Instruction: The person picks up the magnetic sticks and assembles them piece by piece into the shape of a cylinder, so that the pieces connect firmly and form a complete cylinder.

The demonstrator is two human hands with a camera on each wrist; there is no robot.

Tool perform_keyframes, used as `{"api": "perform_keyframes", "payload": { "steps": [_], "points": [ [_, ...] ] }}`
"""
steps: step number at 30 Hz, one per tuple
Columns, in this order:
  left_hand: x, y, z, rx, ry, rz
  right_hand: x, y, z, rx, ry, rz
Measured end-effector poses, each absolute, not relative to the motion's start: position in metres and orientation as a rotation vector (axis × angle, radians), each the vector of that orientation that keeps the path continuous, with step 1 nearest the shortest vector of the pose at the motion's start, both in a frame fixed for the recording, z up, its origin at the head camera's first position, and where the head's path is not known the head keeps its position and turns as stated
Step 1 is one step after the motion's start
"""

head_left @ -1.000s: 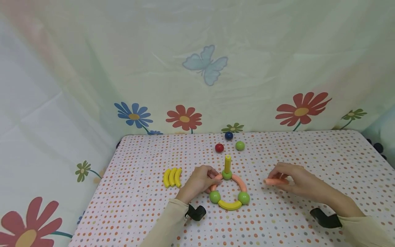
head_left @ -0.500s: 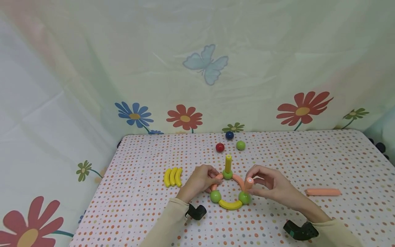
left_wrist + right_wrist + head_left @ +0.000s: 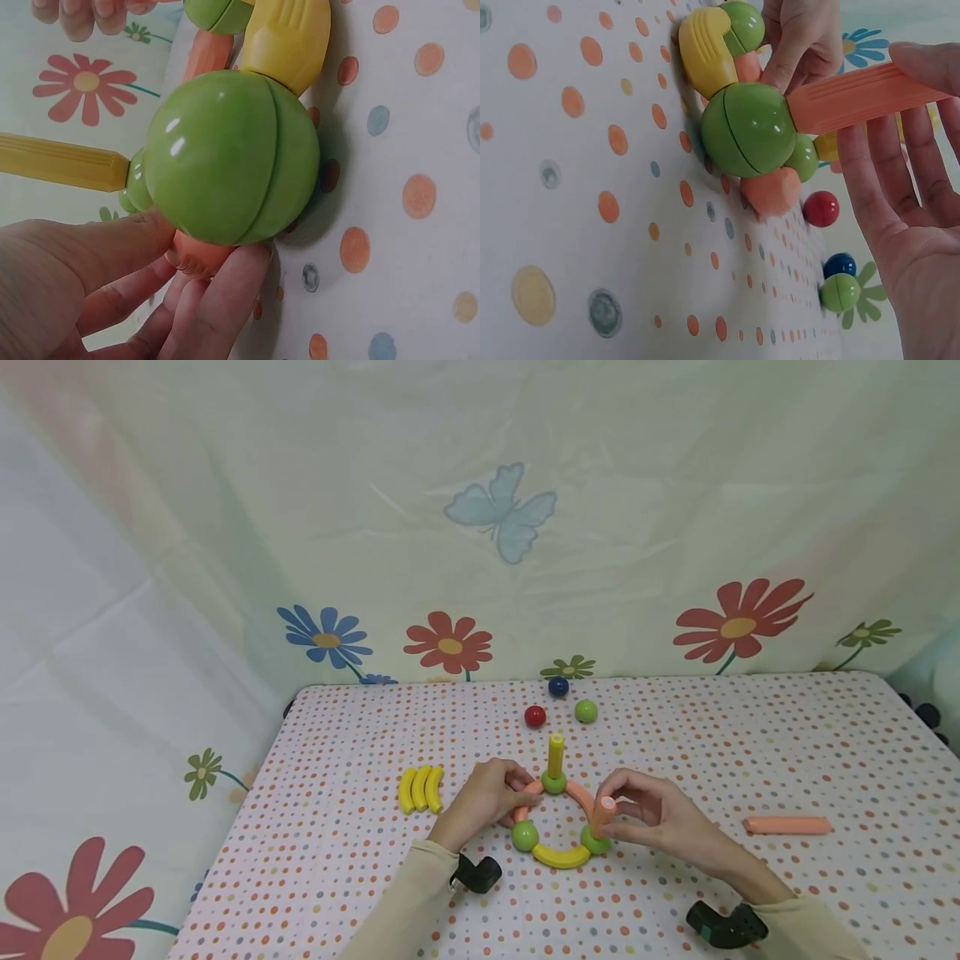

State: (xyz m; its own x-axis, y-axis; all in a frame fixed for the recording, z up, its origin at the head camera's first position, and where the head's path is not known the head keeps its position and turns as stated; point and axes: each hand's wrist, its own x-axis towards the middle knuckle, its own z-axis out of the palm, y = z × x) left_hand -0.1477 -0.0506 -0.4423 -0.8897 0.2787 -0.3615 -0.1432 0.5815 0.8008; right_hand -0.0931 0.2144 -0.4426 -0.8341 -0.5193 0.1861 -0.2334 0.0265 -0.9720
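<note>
On the table lies a ring of green balls joined by curved rods, a yellow one (image 3: 561, 857) in front and orange ones at the sides. My left hand (image 3: 491, 795) grips the left orange curved rod (image 3: 201, 255), beside the left green ball (image 3: 232, 157). With thumb and fingers, my right hand (image 3: 660, 814) pinches a straight orange stick (image 3: 866, 96). It stands up from the right green ball (image 3: 750, 129), its lower end right at the ball's surface. A yellow stick (image 3: 556, 756) rises upright from the far green ball (image 3: 554, 782).
Another straight orange stick (image 3: 787, 825) lies to the right of my right hand. Several curved yellow rods (image 3: 421, 789) lie side by side at left. Toward the back sit a red ball (image 3: 535, 717), a loose green ball (image 3: 587, 711) and a blue ball (image 3: 558, 687).
My right hand has come left from the table's right side to the ring, bringing the orange stick upright onto the right green ball. My left hand keeps its grip in place.
</note>
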Motion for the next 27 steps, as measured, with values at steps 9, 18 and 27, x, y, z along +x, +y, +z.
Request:
{"api": "perform_keyframes", "payload": {
  "steps": [9, 18, 27],
  "points": [
    [-0.145, -0.052, -0.442, 0.120, 2.355, 1.267, -0.089, 0.211, -0.444, -0.778, 2.098, -1.891],
    [-0.147, -0.052, -0.441, 0.102, 2.379, 1.259, -0.090, 0.225, -0.438, -0.869, 2.260, -1.802],
    [-0.146, -0.051, -0.445, 0.101, 2.370, 1.280, -0.081, 0.308, -0.451, -0.750, 2.874, -1.364]
  ]
}}
